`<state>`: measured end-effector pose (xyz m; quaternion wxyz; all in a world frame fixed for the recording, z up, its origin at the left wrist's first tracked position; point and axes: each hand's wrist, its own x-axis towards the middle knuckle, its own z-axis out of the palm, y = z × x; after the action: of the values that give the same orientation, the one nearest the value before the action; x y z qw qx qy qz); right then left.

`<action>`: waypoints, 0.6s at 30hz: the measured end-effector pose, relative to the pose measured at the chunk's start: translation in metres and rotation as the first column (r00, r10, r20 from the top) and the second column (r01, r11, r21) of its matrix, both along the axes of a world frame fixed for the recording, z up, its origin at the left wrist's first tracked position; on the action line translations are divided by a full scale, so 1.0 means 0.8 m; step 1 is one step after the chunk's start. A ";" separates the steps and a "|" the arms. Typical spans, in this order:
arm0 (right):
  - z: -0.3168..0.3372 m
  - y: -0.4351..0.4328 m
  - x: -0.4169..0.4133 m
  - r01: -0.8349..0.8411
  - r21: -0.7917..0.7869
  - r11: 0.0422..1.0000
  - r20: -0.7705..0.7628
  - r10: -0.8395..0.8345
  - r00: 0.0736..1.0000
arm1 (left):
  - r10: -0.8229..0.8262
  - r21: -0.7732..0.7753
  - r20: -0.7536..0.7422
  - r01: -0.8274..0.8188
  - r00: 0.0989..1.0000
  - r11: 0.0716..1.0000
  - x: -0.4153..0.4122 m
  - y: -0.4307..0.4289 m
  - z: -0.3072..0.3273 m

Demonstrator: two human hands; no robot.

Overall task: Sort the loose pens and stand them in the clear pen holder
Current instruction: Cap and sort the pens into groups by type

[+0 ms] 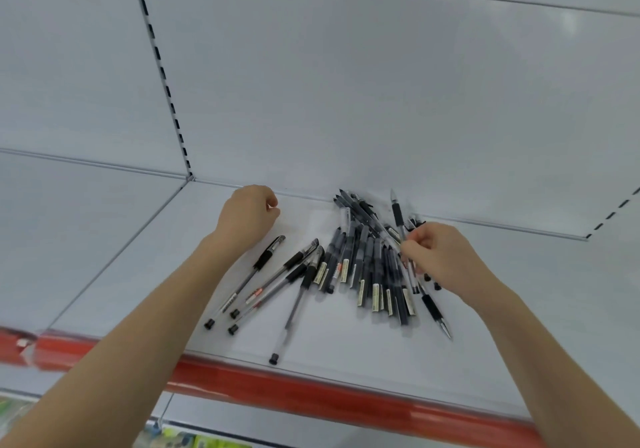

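Left hand [247, 217] curled, right hand [440, 257] pinching pens [349, 264], white shelf [346, 338], red edge [311, 388]

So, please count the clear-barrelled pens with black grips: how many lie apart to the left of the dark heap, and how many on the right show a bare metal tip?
Clear-barrelled pens with black grips, apart left of the heap of dark-barrelled pens: 4
Clear-barrelled pens with bare metal tips, by the right hand: 2
Total: 6; the heap is too overlapped to count.
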<state>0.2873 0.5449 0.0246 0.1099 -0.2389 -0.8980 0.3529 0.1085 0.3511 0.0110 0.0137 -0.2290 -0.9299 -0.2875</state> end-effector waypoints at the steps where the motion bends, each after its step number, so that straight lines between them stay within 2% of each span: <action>1: -0.003 -0.001 0.000 -0.004 0.005 1.000 0.001 0.004 1.000 | -0.005 -0.026 -0.009 0.005 1.000 1.000 -0.004 0.003 -0.001; 5: -0.009 0.003 0.001 0.016 0.005 1.000 0.006 -0.016 1.000 | -0.065 -0.043 -0.031 0.064 0.997 0.997 -0.007 0.022 0.005; 10: -0.011 0.007 0.003 0.056 -0.031 0.998 -0.013 -0.056 0.998 | -0.291 0.039 -0.054 0.293 0.955 0.955 0.011 0.074 0.018; 18: -0.012 0.028 0.028 0.181 -0.047 0.982 -0.030 -0.183 0.983 | -0.466 -0.026 -0.121 0.467 0.876 0.884 0.016 0.149 0.017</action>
<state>0.3101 0.5675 0.0151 0.1516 -0.3165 -0.8623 0.3651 0.1214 0.4703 0.0244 0.0023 -0.4636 -0.8442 -0.2692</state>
